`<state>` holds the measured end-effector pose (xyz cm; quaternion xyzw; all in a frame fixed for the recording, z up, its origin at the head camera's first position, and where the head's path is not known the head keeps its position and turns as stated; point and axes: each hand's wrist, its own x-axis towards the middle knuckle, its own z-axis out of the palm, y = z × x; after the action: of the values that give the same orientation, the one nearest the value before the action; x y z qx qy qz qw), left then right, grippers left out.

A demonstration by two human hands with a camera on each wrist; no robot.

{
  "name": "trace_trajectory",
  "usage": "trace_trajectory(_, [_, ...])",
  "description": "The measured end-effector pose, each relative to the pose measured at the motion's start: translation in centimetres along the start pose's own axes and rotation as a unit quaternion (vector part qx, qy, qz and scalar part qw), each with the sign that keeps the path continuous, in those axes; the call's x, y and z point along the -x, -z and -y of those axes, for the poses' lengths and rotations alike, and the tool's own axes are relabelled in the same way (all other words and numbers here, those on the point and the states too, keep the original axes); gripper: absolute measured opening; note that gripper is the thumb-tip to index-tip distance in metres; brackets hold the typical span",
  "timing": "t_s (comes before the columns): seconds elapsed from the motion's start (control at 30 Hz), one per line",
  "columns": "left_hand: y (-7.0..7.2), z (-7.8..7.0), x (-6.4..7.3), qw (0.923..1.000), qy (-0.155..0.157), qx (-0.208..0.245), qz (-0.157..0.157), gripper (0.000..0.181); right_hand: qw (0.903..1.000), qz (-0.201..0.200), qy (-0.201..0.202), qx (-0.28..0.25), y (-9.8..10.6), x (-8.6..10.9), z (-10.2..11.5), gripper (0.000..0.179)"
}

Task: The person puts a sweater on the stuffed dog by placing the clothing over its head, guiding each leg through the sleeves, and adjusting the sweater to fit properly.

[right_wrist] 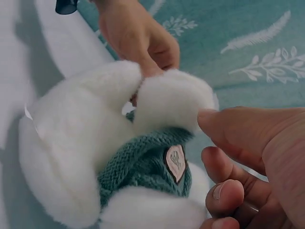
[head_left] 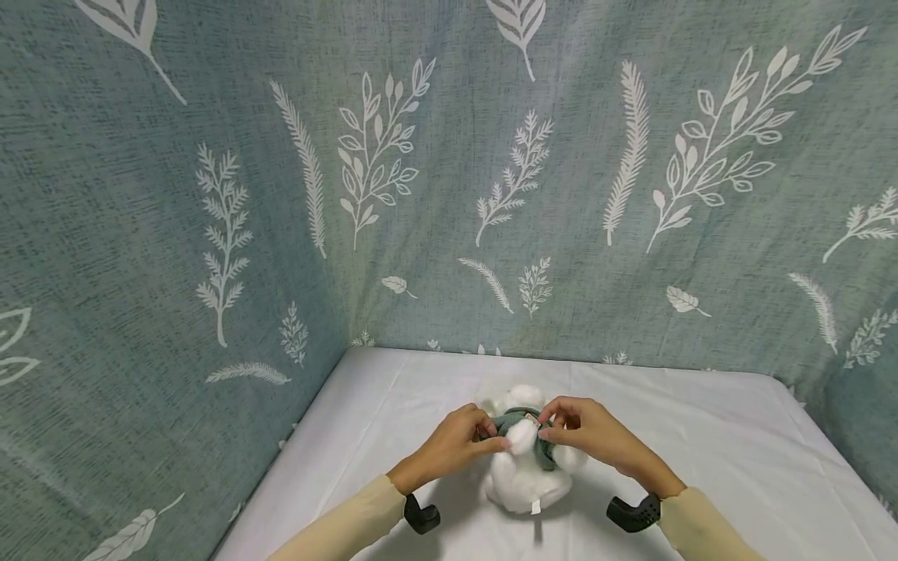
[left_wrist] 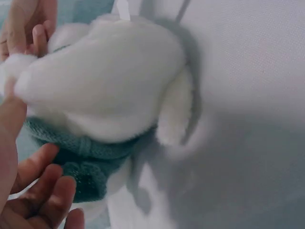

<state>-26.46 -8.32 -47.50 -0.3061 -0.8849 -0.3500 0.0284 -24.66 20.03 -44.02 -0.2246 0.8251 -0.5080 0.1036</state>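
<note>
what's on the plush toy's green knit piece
A pale, dark-edged patch shows on the green knit piece; white plush limbs cover some of the knit, so anything there is hidden.

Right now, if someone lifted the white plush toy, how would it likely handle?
The plush toy would probably squash and flop, given its rounded, stuffed-looking limbs. It is likely light for its size, judging by the fluffy body. Its fur and green knit garment look textured, so it seems unlikely to slip.
</note>
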Motion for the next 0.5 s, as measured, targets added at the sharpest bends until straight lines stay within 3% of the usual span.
trace_trajectory(0.13, [0.0,0.4,0.0,0.9995,0.021,0.002,-0.021,0.029,0.9994,-0.003,0.026,0.024,-0.5,-0.3,0.5,0.028])
trace_trajectory(0.3, [0.1,0.9,0.3,0.9949,0.087,-0.013,-0.050,0.039,0.9975,0.002,0.053,0.046,-0.8,-0.6,0.8,0.026])
trace_trajectory(0.4, [0.1,1.1,0.2,0.9929,0.112,-0.010,-0.040,0.045,0.9966,0.002,0.060,0.056,-0.9,-0.8,0.8,0.024])
trace_trajectory(0.5, [0.0,1.2,0.1,0.9932,0.115,0.017,-0.012,0.044,0.9959,-0.001,0.069,0.058,-1.0,-0.8,0.7,0.021])
